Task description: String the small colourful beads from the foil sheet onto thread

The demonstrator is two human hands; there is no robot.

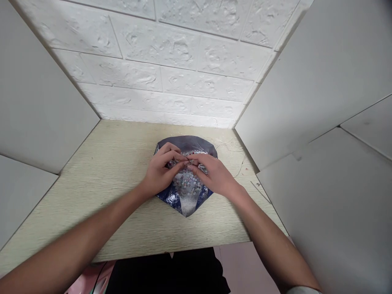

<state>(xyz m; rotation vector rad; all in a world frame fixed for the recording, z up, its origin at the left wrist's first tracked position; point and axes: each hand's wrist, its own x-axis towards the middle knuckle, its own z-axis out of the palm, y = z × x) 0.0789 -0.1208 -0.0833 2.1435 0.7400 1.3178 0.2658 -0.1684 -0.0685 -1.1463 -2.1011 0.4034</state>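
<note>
A blue and silver plastic pouch [187, 201], spread open, lies on the table with many small multicoloured beads [186, 182] in it. Over the beads, my left hand [162, 169] pinches with thumb and forefinger. My right hand [216, 173] pinches from the other side, so the fingertips of both hands meet. Something tiny, perhaps a bead, shows between them, but the fingers cover most of it. The other fingers of my left hand are bent above the pouch.
The pale wooden table [122, 163] ends at a white brick-pattern wall [180, 77] and stands between grey panels. A thin thread [241, 165] curls on the table right of the pouch. Beside the right panel lies a thin wire-like strip [260, 191] with a small shiny piece [258, 184].
</note>
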